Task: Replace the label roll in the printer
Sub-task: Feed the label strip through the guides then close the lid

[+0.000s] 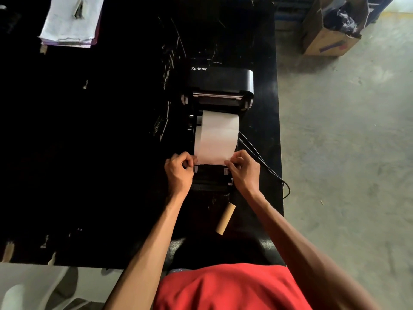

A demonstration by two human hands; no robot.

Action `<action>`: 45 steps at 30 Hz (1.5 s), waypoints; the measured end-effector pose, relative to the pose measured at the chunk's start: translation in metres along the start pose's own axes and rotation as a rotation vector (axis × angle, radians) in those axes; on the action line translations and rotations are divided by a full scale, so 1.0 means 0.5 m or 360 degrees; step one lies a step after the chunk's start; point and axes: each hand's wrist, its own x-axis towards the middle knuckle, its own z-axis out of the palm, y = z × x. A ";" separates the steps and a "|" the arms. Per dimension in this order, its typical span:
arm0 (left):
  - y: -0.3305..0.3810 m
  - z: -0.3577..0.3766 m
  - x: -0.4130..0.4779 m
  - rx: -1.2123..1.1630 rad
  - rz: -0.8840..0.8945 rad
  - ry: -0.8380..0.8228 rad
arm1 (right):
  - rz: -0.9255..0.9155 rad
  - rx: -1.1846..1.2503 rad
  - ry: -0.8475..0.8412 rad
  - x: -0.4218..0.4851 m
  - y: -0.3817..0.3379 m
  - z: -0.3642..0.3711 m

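Paper (216, 139) from the label roll runs toward the person across the open printer (220, 83); left hand (178, 173) and right hand (244, 173) each pinch one corner of its near edge, equally close.

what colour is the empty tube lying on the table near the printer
Plain cardboard brown, seen in the head view: the empty tube.

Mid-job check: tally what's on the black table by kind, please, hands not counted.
Printer, lid open: 1
Label roll, white, its free end pinched by the left hand and right hand: 1
Empty cardboard core: 1
Paper stack at the far left: 1
Cable at the printer's right: 1
Total: 5
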 end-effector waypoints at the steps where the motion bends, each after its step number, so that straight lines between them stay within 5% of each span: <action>1: -0.003 0.001 0.001 0.0007 -0.0013 -0.0005 | 0.0015 -0.0001 -0.0015 0.001 -0.001 0.001; 28: 0.014 0.010 0.003 -0.0066 -0.0382 -0.0017 | -0.0247 -0.0263 -0.0130 0.008 0.002 -0.012; 39: 0.061 -0.026 0.023 0.0639 -0.0453 -0.0138 | 0.0108 -0.0680 -0.0176 0.028 -0.052 -0.005; 45: 0.056 -0.020 -0.049 0.0873 0.0255 -0.0168 | 0.0121 -0.0756 -0.0090 0.016 -0.054 0.016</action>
